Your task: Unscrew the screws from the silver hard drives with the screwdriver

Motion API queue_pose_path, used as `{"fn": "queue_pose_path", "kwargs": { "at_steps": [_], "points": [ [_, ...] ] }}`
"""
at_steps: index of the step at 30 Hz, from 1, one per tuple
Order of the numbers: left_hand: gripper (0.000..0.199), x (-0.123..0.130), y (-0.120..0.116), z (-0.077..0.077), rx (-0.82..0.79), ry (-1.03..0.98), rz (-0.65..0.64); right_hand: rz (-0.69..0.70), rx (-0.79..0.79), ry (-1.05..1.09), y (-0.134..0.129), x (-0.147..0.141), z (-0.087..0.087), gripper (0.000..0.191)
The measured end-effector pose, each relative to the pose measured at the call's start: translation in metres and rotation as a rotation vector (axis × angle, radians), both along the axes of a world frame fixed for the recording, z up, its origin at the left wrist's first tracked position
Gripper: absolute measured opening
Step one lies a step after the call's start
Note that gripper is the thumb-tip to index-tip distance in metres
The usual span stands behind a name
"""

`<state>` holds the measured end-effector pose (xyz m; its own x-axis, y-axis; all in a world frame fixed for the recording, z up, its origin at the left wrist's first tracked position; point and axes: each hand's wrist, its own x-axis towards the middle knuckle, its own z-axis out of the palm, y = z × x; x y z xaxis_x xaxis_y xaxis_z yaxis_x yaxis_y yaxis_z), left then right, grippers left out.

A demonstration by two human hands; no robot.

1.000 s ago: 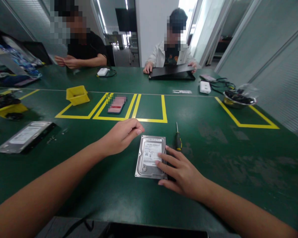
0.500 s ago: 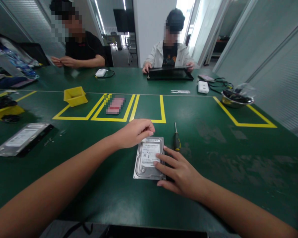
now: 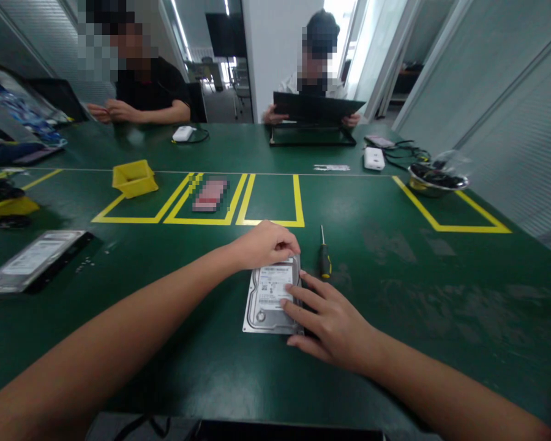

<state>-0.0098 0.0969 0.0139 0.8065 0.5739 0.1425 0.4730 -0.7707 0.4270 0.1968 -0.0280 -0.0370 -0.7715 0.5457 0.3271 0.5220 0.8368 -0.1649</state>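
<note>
A silver hard drive [image 3: 273, 294] with a white label lies flat on the green table in front of me. My left hand [image 3: 273, 245] is curled over its far edge, fingers bent together; whether they pinch anything there is hidden. Spread across the drive's right side, my right hand [image 3: 326, 312] has its fingertips on the label and edge. Just beyond that hand, a black and yellow screwdriver [image 3: 325, 260] points away from me.
Another drive [image 3: 39, 260] lies at the left near small loose pieces. Farther off are a yellow bin [image 3: 134, 179], a pink object [image 3: 210, 195], a metal bowl [image 3: 436, 184] and a white device [image 3: 373, 158]. Two people sit opposite, one holding a black panel [image 3: 316, 108].
My left hand has moved slightly right along the drive's far edge. The person opposite has raised a black panel. My right hand stays on the drive.
</note>
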Motion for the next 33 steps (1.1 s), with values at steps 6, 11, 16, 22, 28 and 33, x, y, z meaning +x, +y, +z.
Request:
{"fn": "queue_pose_path", "kwargs": {
  "at_steps": [6,11,16,22,28,33],
  "points": [
    [0.019,0.006,0.009,-0.003,-0.038,-0.003,-0.013,0.005,-0.014,0.004,0.0,0.001,-0.001,0.051],
    [0.013,0.006,0.015,-0.007,-0.099,-0.021,-0.003,0.002,-0.015,-0.01,-0.001,0.002,-0.001,0.051],
    [0.015,0.006,0.023,-0.013,-0.247,-0.066,-0.018,-0.002,-0.033,-0.033,0.0,0.002,-0.001,0.051],
    [0.017,0.007,0.029,-0.014,-0.383,-0.056,-0.066,-0.003,-0.042,-0.035,-0.001,0.002,-0.001,0.051],
    [0.017,0.007,0.037,-0.018,-0.47,-0.056,-0.069,-0.001,-0.029,-0.033,0.0,0.001,-0.001,0.051],
    [0.017,0.008,0.044,-0.025,-0.614,-0.098,-0.077,0.009,-0.018,-0.037,0.0,0.002,-0.003,0.052]
  ]
}}
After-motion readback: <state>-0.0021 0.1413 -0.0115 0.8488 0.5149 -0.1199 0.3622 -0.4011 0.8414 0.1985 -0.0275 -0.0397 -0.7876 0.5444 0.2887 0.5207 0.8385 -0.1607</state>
